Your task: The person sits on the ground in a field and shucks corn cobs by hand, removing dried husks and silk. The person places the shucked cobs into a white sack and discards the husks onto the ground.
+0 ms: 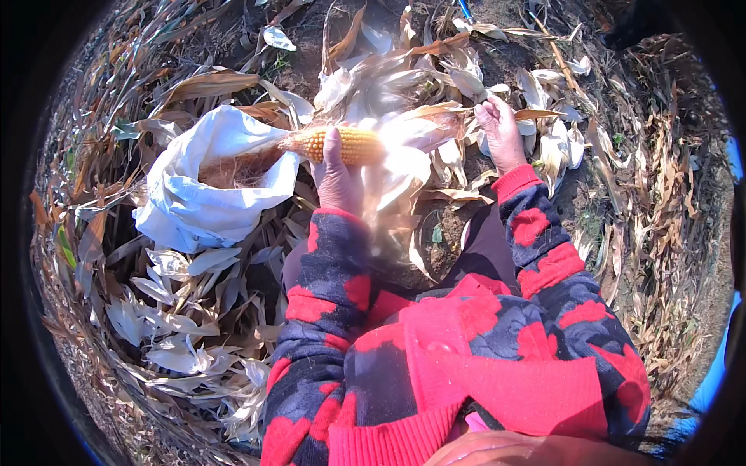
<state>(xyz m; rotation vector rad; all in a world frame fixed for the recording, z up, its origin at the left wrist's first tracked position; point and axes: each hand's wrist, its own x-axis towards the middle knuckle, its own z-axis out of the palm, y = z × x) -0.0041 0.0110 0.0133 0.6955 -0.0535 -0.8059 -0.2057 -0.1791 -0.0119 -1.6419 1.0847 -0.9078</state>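
My left hand (338, 175) grips a yellow corn ear (349, 145), with the thumb laid across its kernels. Brown silk clings to the ear's left tip, which points at a white woven sack (198, 204). Pale husk (405, 169) hangs around the ear's right end, where glare and blur hide detail. My right hand (500, 135) is raised to the right, its thumb and fingers pinched at the end of a dry husk leaf (446, 108). The sack's mouth is rolled down, and corn silk (236, 169) shows inside.
Loose husks (175, 338) cover the ground at the lower left, and more husks (553, 145) lie beyond my right hand. Dry stalks and leaves (647, 204) spread on the right. A dark object (635, 26) shows at the upper right, too dim to identify.
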